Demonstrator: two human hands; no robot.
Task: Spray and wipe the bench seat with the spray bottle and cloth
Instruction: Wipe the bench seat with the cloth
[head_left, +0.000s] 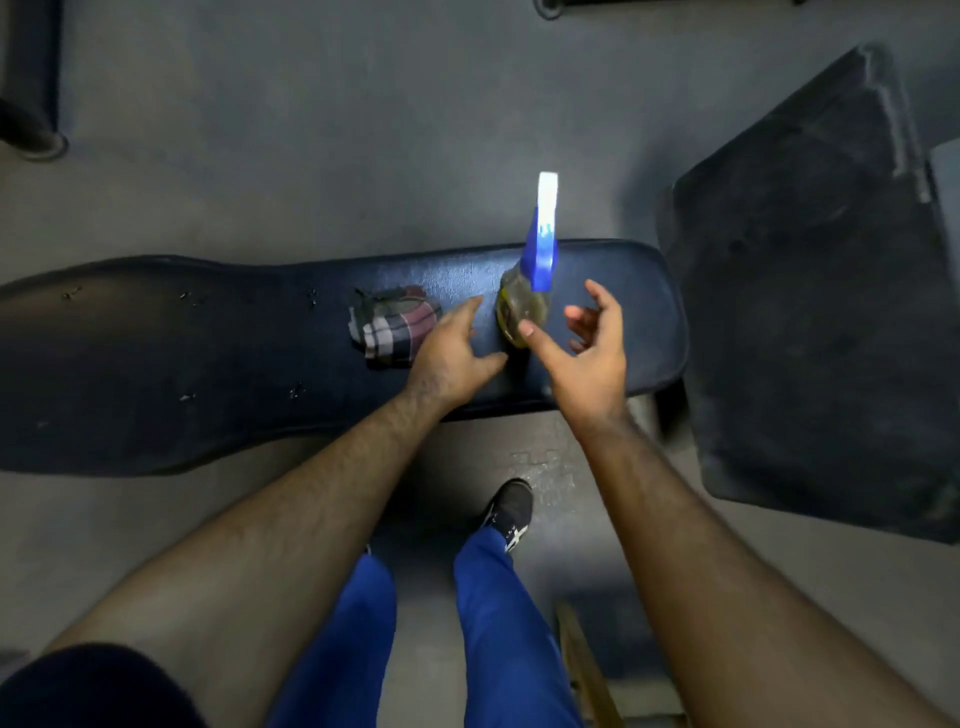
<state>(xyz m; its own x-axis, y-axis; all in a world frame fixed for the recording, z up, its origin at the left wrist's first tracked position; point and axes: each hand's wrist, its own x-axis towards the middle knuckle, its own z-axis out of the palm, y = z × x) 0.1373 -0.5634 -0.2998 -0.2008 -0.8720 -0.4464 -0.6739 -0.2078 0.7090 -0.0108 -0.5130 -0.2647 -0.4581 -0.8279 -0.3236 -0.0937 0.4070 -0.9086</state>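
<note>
Worktop (208, 353): dark padded bench seat, lengthwise across view, small tears on surface.
Spray bottle (522, 306): upright on worktop toward right end; clear yellowish body, blue-and-white trigger head.
Cloth (392, 332): checked, bunched, lying on worktop just left of bottle.
Left hand (452, 353): fingers spread, empty, between cloth and bottle, overlapping cloth edge.
Right hand (587, 343): fingers spread, curled round bottle, thumb at its base; firm contact unclear.

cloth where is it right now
In the head view the cloth lies bunched on the bench seat, just left of the left hand and the spray bottle.
</note>
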